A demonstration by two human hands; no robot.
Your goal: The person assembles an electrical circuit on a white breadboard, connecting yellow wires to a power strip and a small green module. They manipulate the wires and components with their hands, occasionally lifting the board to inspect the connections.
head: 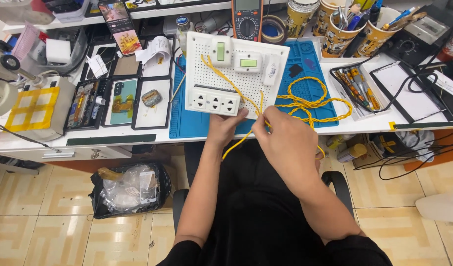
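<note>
nearest the camera, the right hand (285, 143) is closed around a twisted yellow wire (305, 103), pinching a strand between thumb and fingertips at the near edge of the bench. just beside it, the left hand (225, 129) has its fingers pressed against the lower edge of a white perforated practice board (236, 74); they steady the board and clasp nothing.

the wire runs from the right hand up across the board toward its upper left corner, and a loose end hangs down below the hands. most of its length lies in slack loops on the blue work mat (305, 64) to the right of the board.

judging from this, the wiring is at an early stage: a triple socket strip (215, 102), two green-faced switches (234, 56) and a small white module (272, 69) are mounted on the board, but the wire only lies over the top, and no finished connection shows.

farther back stand a multimeter (247, 19), paper cups of tools (342, 32) and, to the left, phones in trays (123, 101).
</note>
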